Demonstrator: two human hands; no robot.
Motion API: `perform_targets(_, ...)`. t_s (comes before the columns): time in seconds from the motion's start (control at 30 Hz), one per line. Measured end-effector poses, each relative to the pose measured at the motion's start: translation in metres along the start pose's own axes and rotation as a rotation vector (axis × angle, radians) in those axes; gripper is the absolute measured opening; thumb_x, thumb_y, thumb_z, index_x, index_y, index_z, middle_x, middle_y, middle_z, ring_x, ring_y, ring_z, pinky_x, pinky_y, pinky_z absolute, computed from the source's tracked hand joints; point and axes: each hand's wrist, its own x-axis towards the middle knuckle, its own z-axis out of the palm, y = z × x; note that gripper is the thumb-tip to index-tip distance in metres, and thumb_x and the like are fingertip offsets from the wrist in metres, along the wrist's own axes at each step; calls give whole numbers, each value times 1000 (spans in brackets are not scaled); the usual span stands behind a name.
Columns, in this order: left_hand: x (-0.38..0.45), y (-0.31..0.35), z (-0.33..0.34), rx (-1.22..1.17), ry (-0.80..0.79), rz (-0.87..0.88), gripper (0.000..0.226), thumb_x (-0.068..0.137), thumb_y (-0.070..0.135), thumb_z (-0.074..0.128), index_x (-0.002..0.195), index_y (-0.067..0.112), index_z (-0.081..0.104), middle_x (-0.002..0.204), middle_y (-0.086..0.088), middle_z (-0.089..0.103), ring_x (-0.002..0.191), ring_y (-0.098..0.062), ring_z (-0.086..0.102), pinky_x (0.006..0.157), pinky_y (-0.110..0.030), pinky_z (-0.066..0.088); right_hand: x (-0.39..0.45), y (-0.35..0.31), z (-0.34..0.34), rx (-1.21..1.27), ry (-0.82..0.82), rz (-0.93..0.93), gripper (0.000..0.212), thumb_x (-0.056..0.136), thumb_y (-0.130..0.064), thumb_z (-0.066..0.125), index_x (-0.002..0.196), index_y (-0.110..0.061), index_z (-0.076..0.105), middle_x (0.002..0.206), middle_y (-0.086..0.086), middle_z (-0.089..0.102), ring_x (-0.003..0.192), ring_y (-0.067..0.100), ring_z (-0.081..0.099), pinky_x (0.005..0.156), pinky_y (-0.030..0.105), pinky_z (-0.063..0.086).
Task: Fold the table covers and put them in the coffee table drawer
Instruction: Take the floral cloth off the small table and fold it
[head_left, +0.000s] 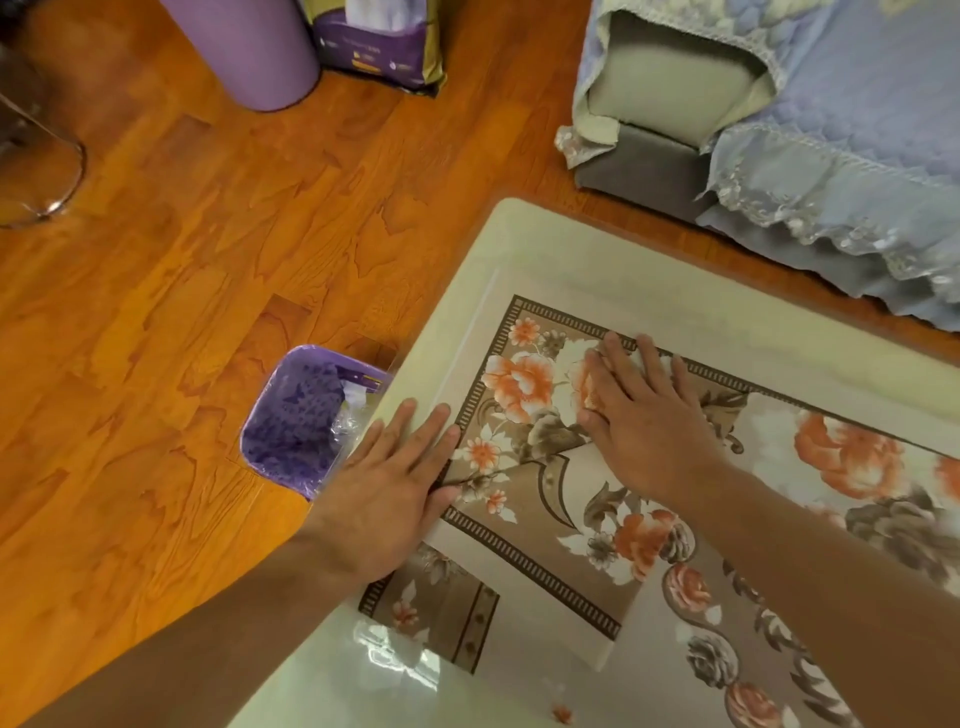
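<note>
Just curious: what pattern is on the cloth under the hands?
Orange and white flowers on brown table cover, best in the head view.

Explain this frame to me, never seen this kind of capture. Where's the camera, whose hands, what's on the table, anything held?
There is no robot here. One wide-angle camera sits on a person's head and looks down at their own two bare hands. The pale surface is a coffee table. On it lies a floral table cover, partly folded over itself. The left hand lies flat with straight fingers at the cover's left edge. The right hand presses flat on the folded part. Neither hand grips anything; both just press. Beside the table on the wooden floor stands a purple bin with a plastic liner. A sofa with a blue cover is at top right.
</note>
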Motion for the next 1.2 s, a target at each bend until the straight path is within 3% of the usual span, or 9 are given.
perform_targets(0.17, -5, -7, 2, 5, -15, 35, 67, 106, 58, 17, 158, 19, 30, 169, -1, 16, 156, -29, 10, 123, -46, 24, -2, -7, -1, -26, -7, -3, 72, 98, -55, 5, 162, -20, 4, 168, 4, -8, 154, 32, -12, 123, 52, -3)
perform_targets(0.33, -5, -7, -1, -5, -31, 60, 69, 105, 61, 15, 159, 18, 26, 170, 2, 9, 157, -27, 4, 123, -45, 19, -4, -9, -2, -28, -24, -2, 73, 97, -56, 3, 161, -22, -3, 168, 3, -13, 153, 32, -16, 124, 52, -3)
perform_targets(0.43, -3, -9, -2, -33, -45, 56, 70, 105, 60, 15, 158, 17, 28, 170, 1, 11, 157, -26, 5, 123, -47, 26, -2, -8, -3, -20, -29, -1, 73, 97, -57, 2, 161, -23, -5, 168, 2, -15, 153, 31, -18, 123, 52, -4)
perform_targets(0.57, -1, -9, -2, -41, -41, 46, 72, 104, 64, 11, 161, 19, 16, 170, 2, 2, 157, -22, -2, 124, -45, 24, 2, -6, -4, 0, -25, 3, 72, 96, -58, 0, 160, -26, -9, 167, 0, -17, 153, 29, -20, 123, 51, -4)
perform_targets(0.77, -1, -12, -4, -38, -15, 59, 72, 104, 63, 18, 159, 18, 28, 169, 1, 13, 157, -23, 10, 122, -45, 31, -1, -7, -2, 17, -21, 5, 70, 99, -56, 4, 161, -25, -4, 168, 0, -16, 153, 29, -20, 124, 53, -1)
perform_targets(1.03, -3, -11, 2, -72, 32, 51, 71, 103, 63, 22, 160, 20, 24, 170, 4, 9, 157, -20, 2, 123, -45, 27, -2, -8, 3, 25, 3, 8, 71, 99, -55, 7, 161, -23, 3, 169, 2, -9, 154, 32, -13, 124, 56, 4)
perform_targets(1.2, -4, -9, 3, -92, 69, 47, 70, 104, 62, 25, 160, 20, 25, 169, 3, 13, 157, -21, 6, 123, -45, 27, -2, -6, 10, 14, 35, 8, 69, 101, -55, 11, 161, -22, 11, 169, 3, -1, 155, 34, -5, 123, 58, 10)
